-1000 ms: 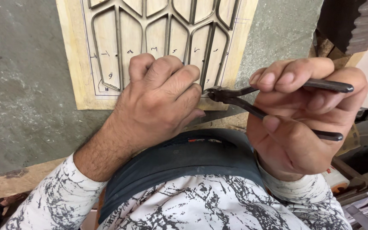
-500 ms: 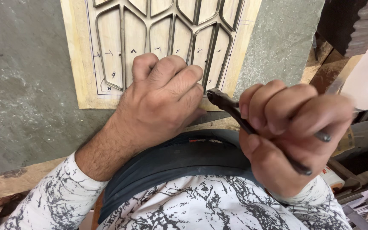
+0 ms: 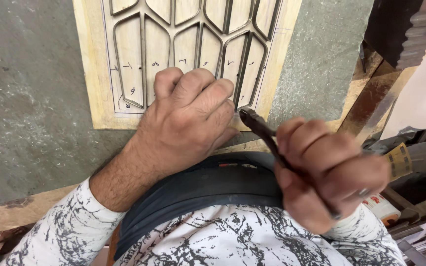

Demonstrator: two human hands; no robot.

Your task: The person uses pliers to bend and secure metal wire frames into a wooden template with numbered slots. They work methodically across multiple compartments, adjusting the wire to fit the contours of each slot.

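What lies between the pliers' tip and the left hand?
Nothing: in the head view the pliers tip sits right beside the left hand, over the wooden panel edge.

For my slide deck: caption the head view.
Left hand steadies a wooden panel while right hand squeezes pliers.

Soft, even daylight; sharp at centre.
Lit from above without glare; faint shadow under the left hand (image 3: 186,123) on the wooden panel (image 3: 94,74); slightly blurred and stretched at right edge.
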